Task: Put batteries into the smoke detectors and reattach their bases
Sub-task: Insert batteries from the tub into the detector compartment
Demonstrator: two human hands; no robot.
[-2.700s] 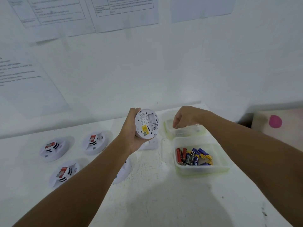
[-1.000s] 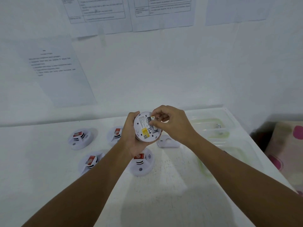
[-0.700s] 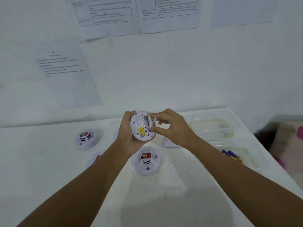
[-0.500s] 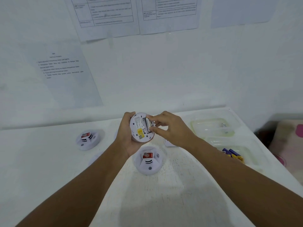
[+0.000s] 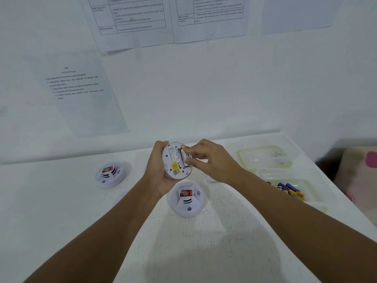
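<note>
smoke detector [image 5: 176,161] held above the white table [image 5: 61,211], back side facing up, gripped round its left rim by the left hand [image 5: 158,170]. right hand [image 5: 212,162] has fingers curled, fingertips pressing a battery [image 5: 183,158] in the compartment. 2 more detectors on table: 1 just near of the hands [image 5: 187,199], 1 at left [image 5: 110,174]; loose batteries [image 5: 289,189] in the near right tray [image 5: 318,193].

We take this for a plain workroom or test station, not a home kitchen: white table [image 5: 61,211] against a bare white wall, printed instruction sheets [image 5: 81,92] & tables [image 5: 132,15] taped up, sorted tubs [image 5: 263,158] at its right edge
</note>
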